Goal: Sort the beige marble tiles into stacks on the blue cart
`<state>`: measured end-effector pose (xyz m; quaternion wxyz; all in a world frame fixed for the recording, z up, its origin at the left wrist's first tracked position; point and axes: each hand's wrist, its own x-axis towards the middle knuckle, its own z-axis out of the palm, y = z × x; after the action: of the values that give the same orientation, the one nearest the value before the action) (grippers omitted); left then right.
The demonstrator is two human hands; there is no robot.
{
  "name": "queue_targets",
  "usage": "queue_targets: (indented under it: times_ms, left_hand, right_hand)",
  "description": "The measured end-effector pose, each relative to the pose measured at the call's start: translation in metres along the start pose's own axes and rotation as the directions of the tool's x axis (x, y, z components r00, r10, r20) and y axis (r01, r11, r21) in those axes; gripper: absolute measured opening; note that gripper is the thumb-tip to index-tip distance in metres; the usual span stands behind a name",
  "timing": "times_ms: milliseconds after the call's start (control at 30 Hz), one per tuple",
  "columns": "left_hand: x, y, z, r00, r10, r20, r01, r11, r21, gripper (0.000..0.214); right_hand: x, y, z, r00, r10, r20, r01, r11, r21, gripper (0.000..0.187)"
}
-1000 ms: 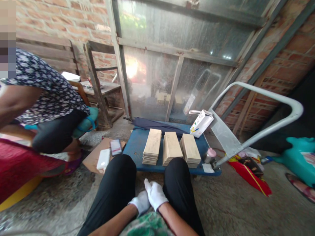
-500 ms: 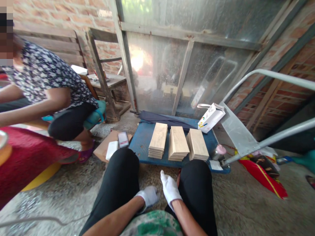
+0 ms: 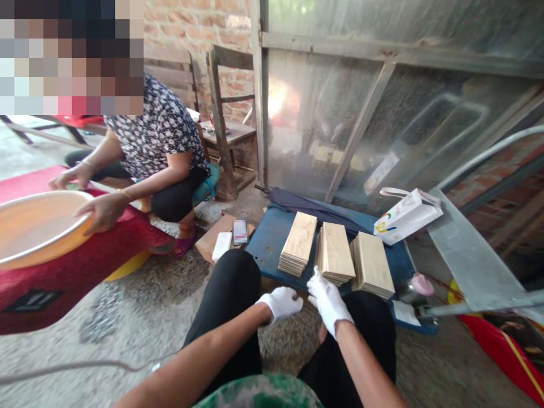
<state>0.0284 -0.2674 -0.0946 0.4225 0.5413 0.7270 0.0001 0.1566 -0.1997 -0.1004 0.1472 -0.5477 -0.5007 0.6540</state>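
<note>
My white-gloved left grip and right grip are open and empty, just in front of the blue flatbed trolley, which carries three stacks of wood-grain planks.

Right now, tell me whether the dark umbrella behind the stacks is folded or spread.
Folded: the dark umbrella lies in a narrow furled roll along the back edge of the blue flatbed trolley, its canopy not opened out.
</note>
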Motion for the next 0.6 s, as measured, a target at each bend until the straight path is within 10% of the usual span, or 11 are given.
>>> queue_targets:
  times_ms: [267,600]
  left_hand:
    - [0.042,-0.022,-0.073,0.976,-0.118,-0.184,0.109,0.992,-0.058,0.045]
    - [0.123,-0.049,-0.106,0.964,-0.205,-0.167,0.199,0.979,-0.049,0.051]
  right_hand:
    - [0.058,-0.050,-0.029,0.999,0.026,0.046,-0.022,0.996,-0.081,0.080]
    - [0.155,-0.048,-0.035,0.983,0.182,0.027,-0.179,0.978,-0.110,0.082]
